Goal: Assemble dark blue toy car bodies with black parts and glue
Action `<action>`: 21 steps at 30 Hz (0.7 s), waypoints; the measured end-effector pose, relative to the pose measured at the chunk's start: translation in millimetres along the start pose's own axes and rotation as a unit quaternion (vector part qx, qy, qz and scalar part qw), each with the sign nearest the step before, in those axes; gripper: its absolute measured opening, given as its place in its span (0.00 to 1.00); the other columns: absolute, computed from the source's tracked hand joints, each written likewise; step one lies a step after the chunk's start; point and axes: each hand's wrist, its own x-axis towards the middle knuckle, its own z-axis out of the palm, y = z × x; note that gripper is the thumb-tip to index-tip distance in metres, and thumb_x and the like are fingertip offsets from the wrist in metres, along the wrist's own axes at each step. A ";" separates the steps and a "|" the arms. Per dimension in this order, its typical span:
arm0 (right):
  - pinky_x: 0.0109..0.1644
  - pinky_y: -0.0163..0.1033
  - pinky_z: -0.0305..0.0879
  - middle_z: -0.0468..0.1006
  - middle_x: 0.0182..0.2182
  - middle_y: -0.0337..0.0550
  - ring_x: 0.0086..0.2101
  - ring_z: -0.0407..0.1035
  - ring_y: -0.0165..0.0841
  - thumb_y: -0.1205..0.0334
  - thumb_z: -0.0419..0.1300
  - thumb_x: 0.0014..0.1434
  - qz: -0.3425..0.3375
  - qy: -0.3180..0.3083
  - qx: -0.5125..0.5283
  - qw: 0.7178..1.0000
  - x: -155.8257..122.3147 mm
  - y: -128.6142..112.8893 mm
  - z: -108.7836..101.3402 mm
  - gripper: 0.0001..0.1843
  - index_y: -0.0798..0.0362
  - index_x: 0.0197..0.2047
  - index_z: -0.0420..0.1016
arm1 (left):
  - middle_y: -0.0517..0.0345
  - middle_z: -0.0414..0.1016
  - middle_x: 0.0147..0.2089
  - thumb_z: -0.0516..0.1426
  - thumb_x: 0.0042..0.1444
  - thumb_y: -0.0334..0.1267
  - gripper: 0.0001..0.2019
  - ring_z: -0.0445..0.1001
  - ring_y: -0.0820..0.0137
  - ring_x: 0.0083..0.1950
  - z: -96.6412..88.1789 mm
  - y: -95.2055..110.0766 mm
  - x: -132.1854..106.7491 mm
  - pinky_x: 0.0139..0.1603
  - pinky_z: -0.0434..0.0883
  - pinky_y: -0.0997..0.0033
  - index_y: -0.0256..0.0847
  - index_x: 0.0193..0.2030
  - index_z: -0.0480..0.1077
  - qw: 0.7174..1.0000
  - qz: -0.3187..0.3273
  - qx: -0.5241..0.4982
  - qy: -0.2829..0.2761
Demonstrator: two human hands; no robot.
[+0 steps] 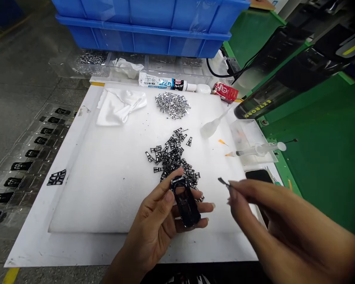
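Black plastic housing (185,207): lies along the left hand (154,221), near the front edge of the white foam pad (91,189), right of centre; a slot shows at its far end.
Left grip: closed around the housing, fingers curled beneath it, thumb pressed on its side.
Right grip: the right hand (284,217) pinches slim tweezers (223,181) between thumb and fingertips; whether the tweezer tips are closed is too small to tell.
Tweezers position: raised over the pad, tips pointing left, near the housing but not touching it.
Hand pose: left palm turned up, wrist coming in over the front edge; right forearm reaching in from the front right corner.
Progress: small black pieces (171,156) lie heaped loose at mid-pad, just behind the left hand; small silver pieces (172,105) form a second heap towards the back edge. A clear tray (26,165) beyond the left edge holds black pieces in rows of cells. Condition of the held housing: cannot tell.
Back edge: a glue tube (162,82) and a red box (225,91).
Right edge: a syringe (256,150) on a clear plastic box (248,138), a dropper bottle (211,127) just inside it.
Back left: a white cloth (120,106).
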 end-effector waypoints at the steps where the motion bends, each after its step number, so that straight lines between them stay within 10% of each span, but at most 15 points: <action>1: 0.44 0.35 0.75 0.82 0.44 0.37 0.38 0.78 0.33 0.61 0.67 0.65 -0.013 -0.004 -0.002 1.000 -7.5 -2.6 -0.8 0.10 0.44 0.49 0.79 | 0.50 0.83 0.56 0.50 0.74 0.34 0.19 0.81 0.57 0.57 0.7 -0.1 -0.6 0.55 0.80 0.59 0.51 0.67 0.70 1.000 -0.002 -0.003 0.006; 7: 0.45 0.39 0.80 0.81 0.50 0.46 0.41 0.80 0.38 0.71 0.61 0.66 -0.090 -0.060 0.005 0.994 -25.4 -15.2 15.0 0.16 0.49 0.55 0.77 | 0.51 0.83 0.56 0.53 0.73 0.32 0.17 0.82 0.72 0.53 8.5 3.8 -1.7 0.57 0.77 0.70 0.50 0.63 0.73 0.998 -0.017 0.020 0.057; 21: 0.69 0.44 0.65 0.71 0.57 0.60 0.62 0.66 0.41 0.82 0.57 0.66 -0.193 -0.108 0.040 0.974 -25.5 -7.1 24.5 0.21 0.69 0.61 0.72 | 0.55 0.83 0.54 0.60 0.68 0.37 0.16 0.80 0.62 0.58 7.8 -0.3 -1.6 0.59 0.77 0.63 0.53 0.61 0.76 0.995 -0.001 0.068 0.078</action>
